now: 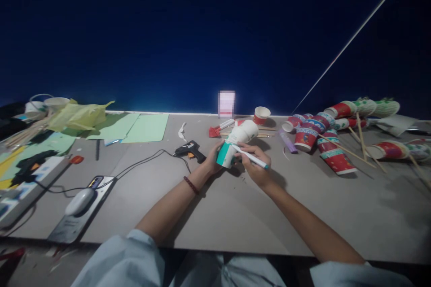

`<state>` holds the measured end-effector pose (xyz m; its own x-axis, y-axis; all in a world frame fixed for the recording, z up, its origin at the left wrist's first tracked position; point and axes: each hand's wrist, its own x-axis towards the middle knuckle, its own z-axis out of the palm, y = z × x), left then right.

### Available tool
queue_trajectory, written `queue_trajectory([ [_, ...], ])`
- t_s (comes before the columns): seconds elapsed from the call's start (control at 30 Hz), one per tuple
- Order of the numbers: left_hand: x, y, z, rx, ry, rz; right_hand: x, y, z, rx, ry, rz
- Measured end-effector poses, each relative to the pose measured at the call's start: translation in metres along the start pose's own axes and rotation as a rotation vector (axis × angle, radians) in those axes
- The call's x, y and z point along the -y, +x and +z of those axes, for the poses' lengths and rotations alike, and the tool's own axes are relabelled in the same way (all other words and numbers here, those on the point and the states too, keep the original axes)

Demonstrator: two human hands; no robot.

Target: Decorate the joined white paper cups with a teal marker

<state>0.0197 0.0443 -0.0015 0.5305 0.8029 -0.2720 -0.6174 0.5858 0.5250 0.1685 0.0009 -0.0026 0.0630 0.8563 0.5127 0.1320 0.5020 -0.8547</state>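
A tilted stack of white paper cups (243, 132) lies across my hands, its near cup partly coloured teal. My left hand (213, 158) grips the near cup from its left side. In my right hand (257, 166) is a white marker pen (252, 158) with a teal end, its tip at the cup's surface beside the teal area. The fingers of my right hand also rest against the cup. Just left of my left hand lies a black glue gun (190, 150) with its cord running left.
Decorated paper cups (308, 132) and wooden sticks lie at the right. A red-and-white cup (261, 115) stands behind the stack. At left are green paper sheets (146, 128), a phone (69, 228) under a white mouse (81, 201), and a power strip (40, 184).
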Motion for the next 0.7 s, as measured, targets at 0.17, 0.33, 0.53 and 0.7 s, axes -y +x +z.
queue_trajectory([
  [0.17, 0.0001, 0.001, 0.0003, -0.046, -0.006, 0.012, -0.0002, -0.0011, -0.001, 0.018, -0.007, 0.016],
  [0.33, 0.0002, 0.0024, -0.0017, -0.081, -0.025, 0.017, -0.0001, -0.0027, -0.0005, 0.033, -0.011, 0.021],
  [0.53, 0.0008, 0.0018, -0.0021, -0.006, 0.002, -0.008, 0.0023, 0.0, 0.0017, -0.025, -0.015, 0.021],
  [0.7, 0.0003, 0.0006, 0.0014, -0.043, -0.008, 0.001, 0.0031, -0.001, 0.0008, -0.001, 0.001, 0.045],
])
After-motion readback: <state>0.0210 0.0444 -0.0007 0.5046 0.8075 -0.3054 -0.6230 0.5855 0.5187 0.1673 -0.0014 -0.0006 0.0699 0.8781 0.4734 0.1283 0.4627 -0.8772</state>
